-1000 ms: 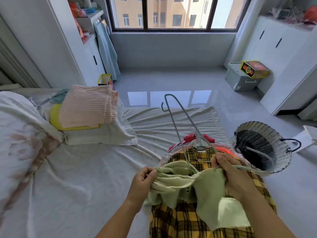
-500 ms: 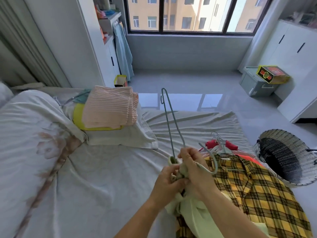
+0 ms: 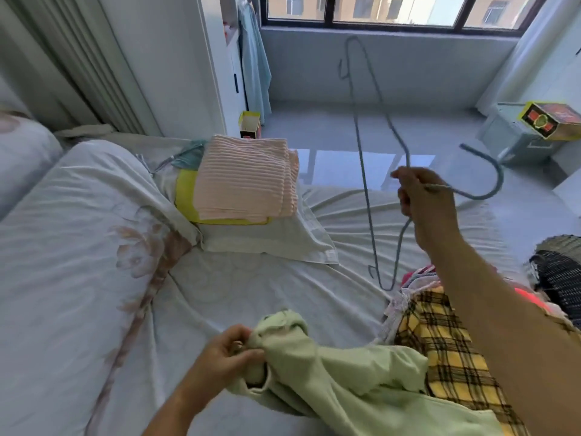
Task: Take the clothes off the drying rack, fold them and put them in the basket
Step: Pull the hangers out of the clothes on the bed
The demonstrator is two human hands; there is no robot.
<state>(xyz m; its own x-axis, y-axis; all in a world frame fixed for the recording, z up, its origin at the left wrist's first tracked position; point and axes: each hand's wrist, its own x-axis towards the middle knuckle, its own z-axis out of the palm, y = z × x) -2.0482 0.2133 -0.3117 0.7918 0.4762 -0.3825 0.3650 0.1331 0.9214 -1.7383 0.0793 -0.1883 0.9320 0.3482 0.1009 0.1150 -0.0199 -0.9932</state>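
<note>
My right hand (image 3: 423,201) grips a blue-grey wire hanger (image 3: 366,158) near its hook and holds it up over the bed, free of any cloth. My left hand (image 3: 226,350) grips the neck of a pale green garment (image 3: 342,379) low at the bed's near side. Under that garment and my right arm lies a yellow plaid shirt (image 3: 440,347) on a heap of other clothes. A black-and-white woven basket (image 3: 559,278) shows at the right edge, partly cut off.
Folded pink ribbed cloth (image 3: 248,177) sits on a yellow piece and a white pillow at the bed's (image 3: 251,294) far side. A floral quilt (image 3: 63,234) fills the left. On the floor stand a grey bin (image 3: 515,140) with a yellow box and a small carton (image 3: 250,124).
My right hand pulled the hanger out of the green garment and lifted it up and to the right. My left hand stayed low, keeping hold of the garment's neck.
</note>
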